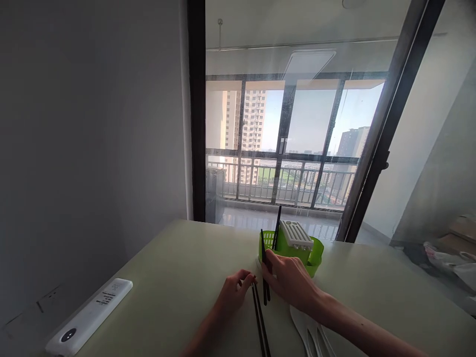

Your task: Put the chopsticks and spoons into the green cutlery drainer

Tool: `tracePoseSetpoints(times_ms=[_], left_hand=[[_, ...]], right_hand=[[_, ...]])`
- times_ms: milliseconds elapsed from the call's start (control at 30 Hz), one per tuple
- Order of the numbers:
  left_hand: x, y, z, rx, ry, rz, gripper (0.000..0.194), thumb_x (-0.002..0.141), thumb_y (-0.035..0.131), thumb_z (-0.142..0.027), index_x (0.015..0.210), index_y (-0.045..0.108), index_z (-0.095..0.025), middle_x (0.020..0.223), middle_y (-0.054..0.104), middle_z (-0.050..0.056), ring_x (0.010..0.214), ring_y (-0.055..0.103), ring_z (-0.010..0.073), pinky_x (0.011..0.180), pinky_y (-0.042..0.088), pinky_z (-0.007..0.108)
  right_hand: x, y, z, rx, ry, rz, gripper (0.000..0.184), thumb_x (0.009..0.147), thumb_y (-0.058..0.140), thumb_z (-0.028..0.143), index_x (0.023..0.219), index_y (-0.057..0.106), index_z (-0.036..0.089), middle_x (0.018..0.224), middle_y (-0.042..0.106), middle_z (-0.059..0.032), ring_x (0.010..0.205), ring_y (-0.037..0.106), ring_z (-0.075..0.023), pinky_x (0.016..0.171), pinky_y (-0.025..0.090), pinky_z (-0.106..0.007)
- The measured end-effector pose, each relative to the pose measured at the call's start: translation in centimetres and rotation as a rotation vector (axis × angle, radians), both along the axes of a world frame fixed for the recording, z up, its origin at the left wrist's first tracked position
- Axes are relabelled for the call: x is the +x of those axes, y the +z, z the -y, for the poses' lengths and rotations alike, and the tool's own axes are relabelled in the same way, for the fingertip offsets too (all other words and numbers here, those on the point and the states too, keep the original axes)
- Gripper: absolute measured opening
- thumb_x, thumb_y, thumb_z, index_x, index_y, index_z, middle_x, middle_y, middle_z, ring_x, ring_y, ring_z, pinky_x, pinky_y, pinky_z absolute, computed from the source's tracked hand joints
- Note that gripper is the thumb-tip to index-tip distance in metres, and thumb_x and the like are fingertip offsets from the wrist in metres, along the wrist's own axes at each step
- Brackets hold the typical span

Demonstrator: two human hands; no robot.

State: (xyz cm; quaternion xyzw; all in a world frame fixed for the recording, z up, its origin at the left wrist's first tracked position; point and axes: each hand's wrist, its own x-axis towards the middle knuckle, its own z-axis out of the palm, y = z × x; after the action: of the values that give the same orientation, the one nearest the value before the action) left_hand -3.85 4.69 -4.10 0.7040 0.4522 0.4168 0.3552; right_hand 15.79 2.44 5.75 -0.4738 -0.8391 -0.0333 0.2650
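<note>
My left hand (235,290) has its fingers closed at the upper end of a pair of dark chopsticks (259,317), which run down toward the near table edge. In my right hand (292,277) are more dark chopsticks (265,292), gripped upright with their lower ends just above or on the table; I cannot tell which. Just behind that hand stands a green utensil holder (316,258) with a white slotted top (296,234). One dark chopstick (277,225) leans inside its left basket. Under my right forearm lie white plastic utensils (310,332), partly hidden.
A long white device (92,315) with a dark oval button lies at the table's left. The pale green table (178,267) ends against a dark-framed glass door (197,124), with a balcony beyond. Blurry items (451,258) sit at the far right.
</note>
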Motion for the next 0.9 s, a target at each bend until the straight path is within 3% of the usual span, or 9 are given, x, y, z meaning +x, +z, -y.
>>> tracePoseSetpoints(times_ms=[133, 267, 400, 633, 767, 900], left_hand=[[1.0, 0.1, 1.1, 0.072, -0.074, -0.02, 0.033, 0.098, 0.054, -0.045, 0.116, 0.075, -0.026, 0.112, 0.078, 0.001, 0.101, 0.069, 0.021, 0.094, 0.049, 0.027], [2.1, -0.4, 1.8, 0.059, -0.148, -0.021, 0.024, 0.093, 0.065, -0.039, 0.102, 0.081, -0.024, 0.097, 0.08, 0.001, 0.092, 0.07, 0.0211, 0.089, 0.05, 0.028], [2.5, -0.9, 1.8, 0.054, -0.133, -0.042, 0.021, 0.09, 0.071, -0.039, 0.088, 0.084, -0.024, 0.086, 0.08, 0.002, 0.087, 0.071, 0.0225, 0.086, 0.05, 0.03], [2.5, -1.2, 1.6, 0.025, -0.171, -0.031, 0.02, 0.085, 0.078, -0.043, 0.09, 0.086, -0.025, 0.086, 0.079, 0.004, 0.082, 0.07, 0.0225, 0.084, 0.052, 0.032], [2.5, -1.4, 1.7, 0.028, -0.186, -0.032, 0.013, 0.083, 0.08, -0.036, 0.089, 0.086, -0.026, 0.084, 0.078, 0.003, 0.082, 0.069, 0.022, 0.083, 0.053, 0.032], [2.4, -1.8, 1.5, 0.034, -0.194, -0.094, 0.011, 0.082, 0.081, -0.03, 0.092, 0.086, -0.028, 0.085, 0.079, 0.002, 0.084, 0.069, 0.0221, 0.084, 0.053, 0.032]], right_hand=[[0.4, -1.6, 0.1, -0.016, 0.029, -0.038, 0.021, 0.101, 0.042, 0.028, 0.081, 0.049, 0.024, 0.071, 0.07, -0.0001, 0.056, 0.062, -0.0167, 0.055, 0.025, -0.027], [0.8, -2.9, 0.3, -0.057, 0.054, -0.098, 0.02, 0.101, 0.045, 0.029, 0.082, 0.05, 0.024, 0.072, 0.071, 0.001, 0.058, 0.064, -0.0169, 0.057, 0.029, -0.027], [1.2, -3.8, 0.6, -0.076, 0.09, -0.132, 0.022, 0.101, 0.046, 0.031, 0.08, 0.049, 0.025, 0.07, 0.067, 0.0028, 0.056, 0.061, -0.0153, 0.057, 0.033, -0.026], [2.4, -6.1, 1.2, -0.117, 0.176, -0.218, 0.015, 0.102, 0.047, 0.028, 0.09, 0.054, 0.024, 0.076, 0.069, 0.0012, 0.058, 0.061, -0.0144, 0.057, 0.038, -0.025], [3.2, -6.3, 1.5, -0.101, 0.224, -0.216, 0.017, 0.103, 0.045, 0.028, 0.093, 0.057, 0.023, 0.076, 0.069, 0.0003, 0.059, 0.06, -0.0145, 0.058, 0.039, -0.025], [3.7, -5.3, 1.6, -0.089, 0.207, -0.232, 0.019, 0.104, 0.046, 0.034, 0.091, 0.056, 0.024, 0.074, 0.067, 0.0011, 0.056, 0.057, -0.014, 0.057, 0.038, -0.025]])
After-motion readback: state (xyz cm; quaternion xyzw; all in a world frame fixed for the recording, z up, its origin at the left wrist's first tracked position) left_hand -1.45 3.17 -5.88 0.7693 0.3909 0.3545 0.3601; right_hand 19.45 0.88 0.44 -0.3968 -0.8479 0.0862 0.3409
